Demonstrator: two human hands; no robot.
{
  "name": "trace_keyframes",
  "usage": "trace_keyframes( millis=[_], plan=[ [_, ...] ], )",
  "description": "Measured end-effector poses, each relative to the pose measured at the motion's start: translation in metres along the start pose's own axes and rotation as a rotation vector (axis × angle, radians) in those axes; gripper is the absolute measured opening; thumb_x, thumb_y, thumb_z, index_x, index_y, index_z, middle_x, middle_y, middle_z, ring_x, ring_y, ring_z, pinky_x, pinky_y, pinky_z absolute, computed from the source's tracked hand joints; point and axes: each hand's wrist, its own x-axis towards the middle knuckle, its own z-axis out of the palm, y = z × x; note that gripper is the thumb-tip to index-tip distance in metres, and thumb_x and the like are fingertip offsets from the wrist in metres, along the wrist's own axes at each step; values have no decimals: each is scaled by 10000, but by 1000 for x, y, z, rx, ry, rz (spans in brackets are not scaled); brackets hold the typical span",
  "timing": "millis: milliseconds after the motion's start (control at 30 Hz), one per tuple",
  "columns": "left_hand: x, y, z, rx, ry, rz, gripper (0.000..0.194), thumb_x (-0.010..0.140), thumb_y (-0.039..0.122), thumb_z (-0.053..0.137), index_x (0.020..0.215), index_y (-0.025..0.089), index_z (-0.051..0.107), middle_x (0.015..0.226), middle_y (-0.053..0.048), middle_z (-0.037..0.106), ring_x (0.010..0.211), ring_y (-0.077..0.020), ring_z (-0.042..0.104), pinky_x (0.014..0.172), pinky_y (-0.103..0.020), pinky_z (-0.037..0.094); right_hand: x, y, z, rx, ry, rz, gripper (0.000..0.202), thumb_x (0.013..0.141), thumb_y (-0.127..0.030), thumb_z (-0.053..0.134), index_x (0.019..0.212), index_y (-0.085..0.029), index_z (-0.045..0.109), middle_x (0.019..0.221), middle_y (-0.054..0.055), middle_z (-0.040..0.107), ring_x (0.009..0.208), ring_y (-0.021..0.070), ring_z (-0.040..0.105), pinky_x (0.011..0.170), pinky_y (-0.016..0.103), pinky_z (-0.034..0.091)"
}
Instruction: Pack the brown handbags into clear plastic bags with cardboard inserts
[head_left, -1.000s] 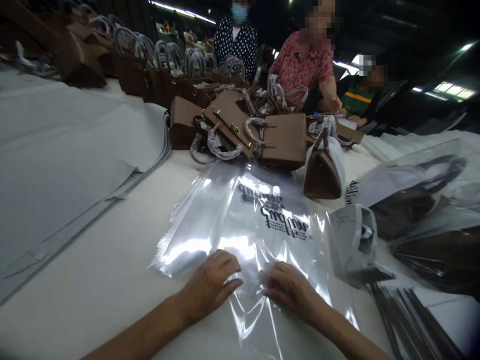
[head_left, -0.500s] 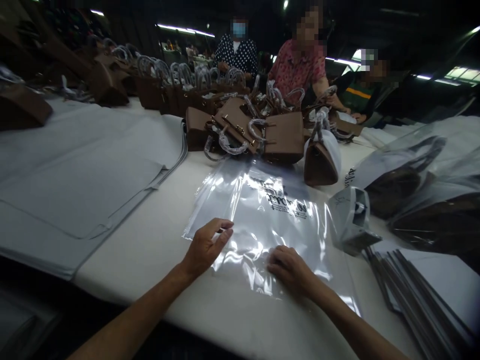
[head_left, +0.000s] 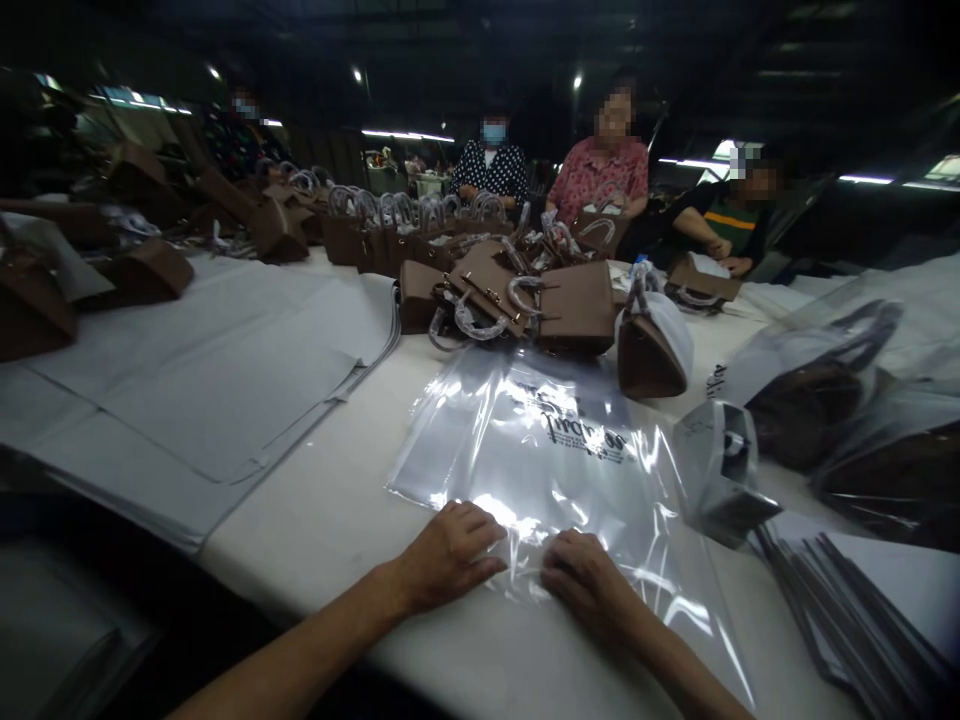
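Observation:
A stack of clear plastic bags (head_left: 465, 440) with black lettering lies flat on the white table in front of me. My left hand (head_left: 450, 560) rests at the near edge of the stack, its thumb apart from the fingers. Just to its right, my right hand (head_left: 589, 580) has its fingers curled onto the same edge, closed on the plastic; its fingertips are partly hidden. Beyond the stack's far edge lie brown handbags (head_left: 576, 308) with plastic-wrapped handles. One brown handbag (head_left: 651, 352) with white paper around it stands at the far right corner.
Large grey-white sheets (head_left: 195, 370) are layered at left. To the right are a grey tape dispenser-like object (head_left: 724, 470), bagged brown handbags (head_left: 810, 400) and dark thin strips (head_left: 840, 610). Several co-workers (head_left: 600, 165) are across the table, among more handbags (head_left: 375, 235).
My left hand has come down and right, from above the bags to their near edge. My right hand stays at the edge. The view has tilted up slightly.

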Motion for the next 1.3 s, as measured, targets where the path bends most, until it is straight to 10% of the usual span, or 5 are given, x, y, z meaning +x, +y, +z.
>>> trace_keyframes(
  millis=[300, 533, 833, 1133, 1300],
  plan=[
    [31, 2, -24, -164, -61, -162, 319, 912, 299, 357, 739, 159, 585, 699, -5, 590, 646, -116, 545, 622, -226, 414, 8, -7, -47, 381, 13, 171, 346, 845, -467, 413, 708, -157, 480, 668, -10, 465, 632, 109, 423, 596, 239, 331],
    [58, 26, -55, -269, -72, -194, 276, 837, 414, 493, 976, 195, 588, 922, -9, 632, 799, -130, 583, 667, -203, 442, 6, -38, -67, -91, 198, -44, 279, 895, -346, 369, 720, -169, 494, 681, 1, 513, 653, 116, 468, 629, 245, 352],
    [68, 37, -33, -210, -14, -223, 115, 750, 154, 525, 672, 187, 603, 667, 20, 609, 618, -123, 542, 576, -212, 388, -23, -70, -27, -658, 495, -398, 110, 838, -189, 504, 913, -138, 566, 935, 87, 582, 860, 187, 505, 789, 327, 402],
    [76, 61, -56, -221, 396, -229, 171, 899, 216, 315, 828, 171, 464, 770, -20, 524, 674, -121, 483, 626, -230, 404, -40, -48, -4, -558, 129, 73, 245, 697, 7, 464, 770, -163, 625, 793, 32, 634, 747, 168, 582, 665, 259, 465],
    [69, 81, -48, -201, 369, -27, 138, 855, 146, 386, 796, 169, 508, 754, -21, 547, 670, -122, 511, 621, -228, 423, -21, -66, -22, -241, 340, 60, 359, 844, -91, 290, 987, -192, 603, 895, 27, 645, 821, 109, 594, 749, 205, 462]
  ],
)
